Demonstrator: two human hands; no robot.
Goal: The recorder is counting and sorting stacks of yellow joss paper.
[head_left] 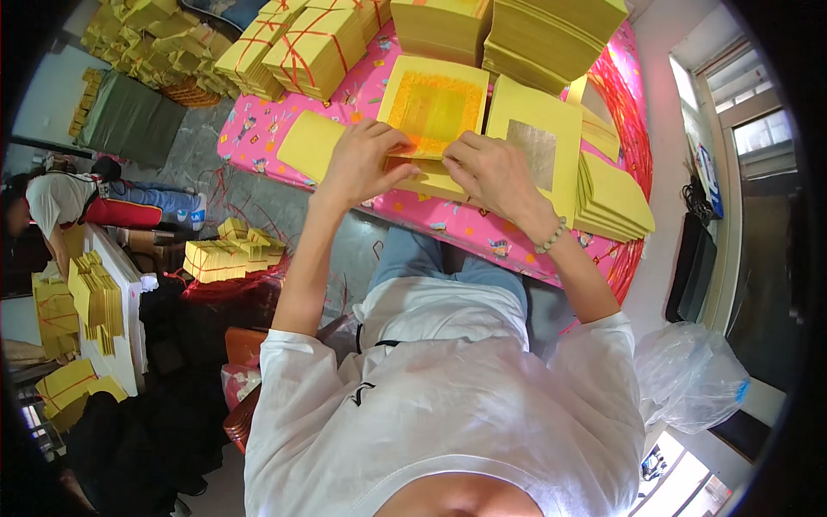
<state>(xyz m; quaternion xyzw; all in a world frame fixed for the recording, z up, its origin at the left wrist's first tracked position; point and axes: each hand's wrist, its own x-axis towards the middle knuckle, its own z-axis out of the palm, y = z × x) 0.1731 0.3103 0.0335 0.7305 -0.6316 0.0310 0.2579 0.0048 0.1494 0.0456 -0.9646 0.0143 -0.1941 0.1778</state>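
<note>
Across grey floor [194, 159], a pink patterned worktop [258, 129]; at left, a co-worker [65, 202] bent over a white table [129, 319] with yellow bundles on it. On the worktop, straight ahead of the wearer and beneath both hands, a printed sheet [435, 108]: yellow border, orange square, glossy gold middle. Lying face up, side edges running near to far, far end leaning slightly right, near edge sloping nearer toward the right. Nearly square to the eye, long axis hard to tell.

At the near edge, towards its left, the left hand [366, 159], thumb and forefinger tips apart. Towards its right, the right hand [491, 168], fingers bunched and curled; clamped on paper or merely resting, impossible to tell. Around the right wrist, a beaded bracelet [551, 237].

Just right of the printed sheet, a yellow sheet with a silver square [531, 151]; farther right, a fanned stack [612, 196] and long red ties [633, 142]. At left, a plain sheet [312, 146]; beyond, bundles [314, 56] bound in red and a tall stack [551, 43].

Near right, off the worktop, a clear plastic bag [689, 370], crumpled. At left on the floor, more tied bundles [228, 258].
</note>
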